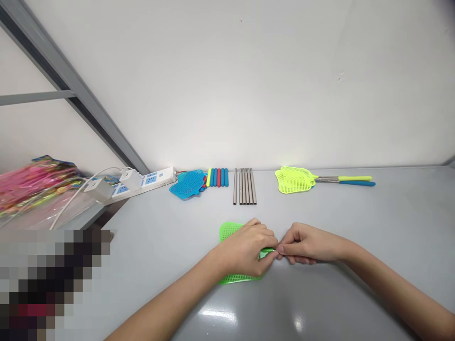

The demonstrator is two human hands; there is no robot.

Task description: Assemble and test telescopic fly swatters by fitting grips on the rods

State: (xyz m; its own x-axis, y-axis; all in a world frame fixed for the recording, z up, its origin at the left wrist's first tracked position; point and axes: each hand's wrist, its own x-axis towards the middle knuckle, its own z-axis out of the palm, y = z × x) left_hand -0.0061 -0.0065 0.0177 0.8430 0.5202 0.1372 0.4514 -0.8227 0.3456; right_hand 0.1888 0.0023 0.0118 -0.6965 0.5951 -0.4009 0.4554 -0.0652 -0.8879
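Note:
A green fly swatter head (231, 231) lies low over the grey table, its mesh partly covered by my left hand (249, 246). That hand is closed around the neck of the swatter head, near its narrow end. My right hand (302, 244) is closed in a pinch right at the tip of the neck, its fingertips meeting those of the left. A small dark or metallic bit shows between the two hands, but what the right fingers hold is too hidden to name.
Behind my hands lie several metal rods (245, 187), several coloured handle grips (218, 177) and blue swatter heads (189, 183). Yellow-green swatters (295, 180) with handles lie at the back right. A power strip (156, 177) with plugs and plastic-bagged goods (35, 184) are on the left.

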